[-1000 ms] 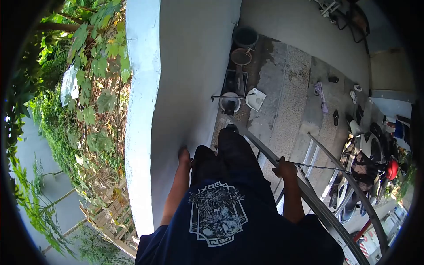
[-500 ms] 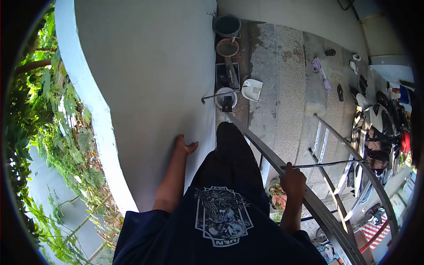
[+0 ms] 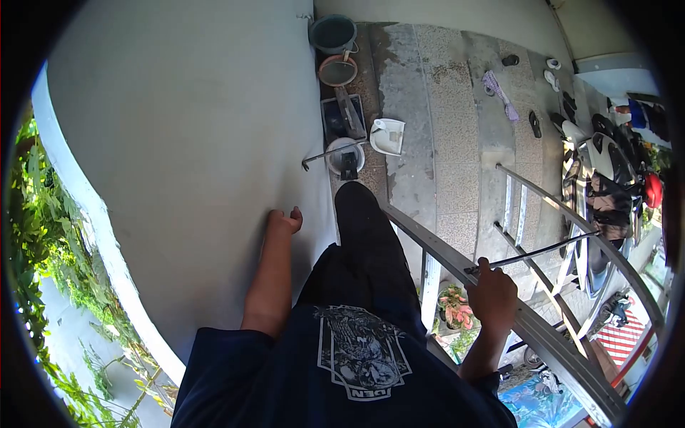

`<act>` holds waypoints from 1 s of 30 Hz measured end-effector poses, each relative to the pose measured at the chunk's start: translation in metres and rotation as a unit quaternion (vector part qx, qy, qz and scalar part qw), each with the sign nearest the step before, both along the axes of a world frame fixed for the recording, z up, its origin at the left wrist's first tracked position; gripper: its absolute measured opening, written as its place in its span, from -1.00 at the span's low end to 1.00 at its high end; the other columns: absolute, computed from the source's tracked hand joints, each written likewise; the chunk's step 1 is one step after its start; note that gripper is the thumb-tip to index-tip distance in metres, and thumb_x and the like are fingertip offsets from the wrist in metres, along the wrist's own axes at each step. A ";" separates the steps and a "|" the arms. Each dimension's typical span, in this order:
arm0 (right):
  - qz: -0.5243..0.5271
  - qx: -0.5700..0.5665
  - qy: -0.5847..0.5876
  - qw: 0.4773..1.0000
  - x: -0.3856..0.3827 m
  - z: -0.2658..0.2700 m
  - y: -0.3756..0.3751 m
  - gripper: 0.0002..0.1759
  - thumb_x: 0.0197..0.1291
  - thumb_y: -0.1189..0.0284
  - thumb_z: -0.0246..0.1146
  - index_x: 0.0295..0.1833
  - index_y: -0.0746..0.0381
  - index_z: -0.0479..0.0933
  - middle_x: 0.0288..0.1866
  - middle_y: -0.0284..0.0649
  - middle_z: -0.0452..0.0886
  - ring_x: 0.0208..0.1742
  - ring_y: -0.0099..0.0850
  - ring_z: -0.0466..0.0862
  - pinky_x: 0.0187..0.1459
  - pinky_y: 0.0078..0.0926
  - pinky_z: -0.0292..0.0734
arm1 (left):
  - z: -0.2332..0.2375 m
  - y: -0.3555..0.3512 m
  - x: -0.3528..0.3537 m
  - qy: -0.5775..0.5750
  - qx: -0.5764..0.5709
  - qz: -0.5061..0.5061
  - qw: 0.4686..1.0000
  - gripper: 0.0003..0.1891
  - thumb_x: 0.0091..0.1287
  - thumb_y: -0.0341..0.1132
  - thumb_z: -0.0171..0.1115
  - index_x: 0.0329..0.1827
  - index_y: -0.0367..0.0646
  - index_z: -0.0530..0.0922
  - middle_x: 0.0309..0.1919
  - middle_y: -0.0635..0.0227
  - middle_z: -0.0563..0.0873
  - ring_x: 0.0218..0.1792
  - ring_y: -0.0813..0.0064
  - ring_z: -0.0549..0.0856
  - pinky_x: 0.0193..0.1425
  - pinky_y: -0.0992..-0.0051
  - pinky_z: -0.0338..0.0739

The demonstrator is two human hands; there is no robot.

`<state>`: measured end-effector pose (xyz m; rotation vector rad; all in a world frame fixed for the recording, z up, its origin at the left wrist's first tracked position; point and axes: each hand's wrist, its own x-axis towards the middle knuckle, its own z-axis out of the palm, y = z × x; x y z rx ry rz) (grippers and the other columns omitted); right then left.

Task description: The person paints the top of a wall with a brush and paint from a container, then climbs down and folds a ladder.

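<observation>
My left hand [image 3: 285, 220] is against or close beside the pale grey wall [image 3: 193, 143], thumb and fingers apart, nothing visible in it. On the other side, my right hand [image 3: 494, 294] is closed around the side rail of a metal ladder [image 3: 442, 250]. A thin dark bar [image 3: 546, 251] runs from beside this hand to the ladder's far rail. My dark-trousered leg [image 3: 360, 221] is bent forward between wall and rail, and the foot is hidden.
Below, along the wall, stand a dark bucket [image 3: 333, 33], a brown round container [image 3: 337, 70] and a white pail [image 3: 346, 155] with a hooked bar [image 3: 328, 153] across it. A white dustpan [image 3: 387, 136] lies nearby. Footwear and motorbikes [image 3: 606, 157] are farther right; a potted plant [image 3: 455, 308] sits beneath the ladder.
The view has shifted so the wall fills more of the left side. My left hand has turned slightly at the wall, its thumb now pointing up. My right hand keeps its grip on the rail.
</observation>
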<state>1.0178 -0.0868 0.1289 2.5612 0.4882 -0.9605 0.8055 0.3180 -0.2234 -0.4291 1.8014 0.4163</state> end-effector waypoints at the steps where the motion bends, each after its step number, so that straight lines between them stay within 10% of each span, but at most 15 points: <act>1: -0.016 -0.002 0.011 1.000 0.000 0.000 -0.001 -0.48 0.08 0.24 0.49 0.08 0.20 0.48 -0.23 -0.03 0.69 -0.14 -0.07 0.75 -0.11 -0.10 0.63 | 0.002 -0.003 0.006 0.026 0.025 -0.010 0.999 -0.46 0.51 -0.06 0.04 0.49 -0.01 0.27 0.17 0.12 0.49 0.03 0.26 0.64 -0.09 0.27 0.74; 15: -0.100 0.025 -0.016 0.995 0.004 -0.014 -0.010 -0.38 -0.10 0.25 0.60 0.08 0.21 0.52 -0.13 -0.04 0.75 0.00 -0.07 0.75 0.05 -0.11 0.62 | -0.001 -0.007 0.016 0.004 0.103 -0.074 0.992 -0.55 0.45 0.01 0.06 0.26 -0.04 0.47 -0.01 0.23 0.57 -0.18 0.36 0.61 -0.34 0.48 0.69; 21: -0.071 0.033 -0.032 0.996 -0.001 -0.007 -0.007 -0.66 0.10 0.45 0.35 0.01 0.26 0.57 -0.14 -0.04 0.76 -0.03 -0.11 0.78 -0.01 -0.15 0.68 | 0.010 -0.009 0.017 0.008 0.081 -0.072 0.994 -0.45 0.54 0.01 -0.01 0.52 0.04 0.25 0.05 0.27 0.52 -0.16 0.40 0.62 -0.22 0.42 0.65; 30: -0.094 0.016 -0.002 0.995 0.004 -0.011 -0.008 -0.40 -0.07 0.28 0.57 0.08 0.20 0.51 -0.16 -0.04 0.74 -0.01 -0.07 0.74 0.04 -0.08 0.61 | -0.012 -0.012 0.015 0.004 0.084 -0.057 0.995 -0.40 0.47 0.05 0.06 0.50 0.03 0.26 0.02 0.29 0.51 -0.16 0.42 0.60 -0.23 0.46 0.66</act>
